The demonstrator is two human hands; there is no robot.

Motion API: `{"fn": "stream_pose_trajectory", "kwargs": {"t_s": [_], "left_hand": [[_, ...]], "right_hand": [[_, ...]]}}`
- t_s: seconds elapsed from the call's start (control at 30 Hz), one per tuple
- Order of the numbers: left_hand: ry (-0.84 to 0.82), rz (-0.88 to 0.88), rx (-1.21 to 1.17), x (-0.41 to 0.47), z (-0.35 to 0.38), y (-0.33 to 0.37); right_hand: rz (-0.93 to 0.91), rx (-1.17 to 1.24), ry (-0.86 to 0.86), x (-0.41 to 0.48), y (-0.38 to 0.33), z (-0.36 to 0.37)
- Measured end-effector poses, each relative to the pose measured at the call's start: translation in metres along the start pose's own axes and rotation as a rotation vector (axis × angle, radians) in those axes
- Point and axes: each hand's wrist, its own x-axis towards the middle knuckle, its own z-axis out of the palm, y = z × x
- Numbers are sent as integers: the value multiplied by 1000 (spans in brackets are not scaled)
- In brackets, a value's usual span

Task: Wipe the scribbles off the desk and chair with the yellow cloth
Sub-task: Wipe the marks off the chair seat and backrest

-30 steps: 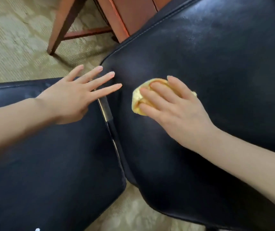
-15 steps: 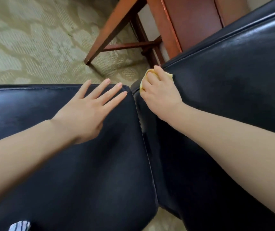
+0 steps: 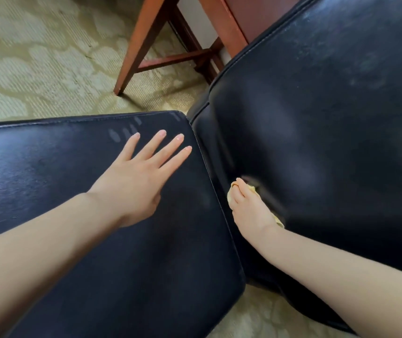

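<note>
Glossy black leather chair (image 3: 317, 118), reddish wooden desk (image 3: 136, 52), woven carpet (image 3: 36, 57).

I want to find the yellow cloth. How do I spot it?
Find the big black leather panel on the right, then go to its left edge, beside the other cushion. There the right hand presses a bunched cloth against the leather. It is the only yellow thing on the black, mostly hidden under the hand.
</note>
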Motion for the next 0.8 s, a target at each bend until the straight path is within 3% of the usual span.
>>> {"fn": "stream_pose_trajectory", "kwargs": {"t_s": [0.2, 0.33, 0.53, 0.7, 0.8], "left_hand": [[-79, 55, -104, 17, -41, 32], [101, 126, -195, 34, -64, 47], [208, 237, -148, 70, -108, 76], [172, 282, -145, 105, -169, 101], [274, 311, -100, 129, -216, 118]], "right_hand": [[-134, 120, 48, -71, -36, 5], [-139, 277, 163, -118, -15, -2], [73, 589, 393, -188, 28, 24], [357, 588, 540, -249, 76, 58], [548, 601, 619, -287, 113, 88]]}}
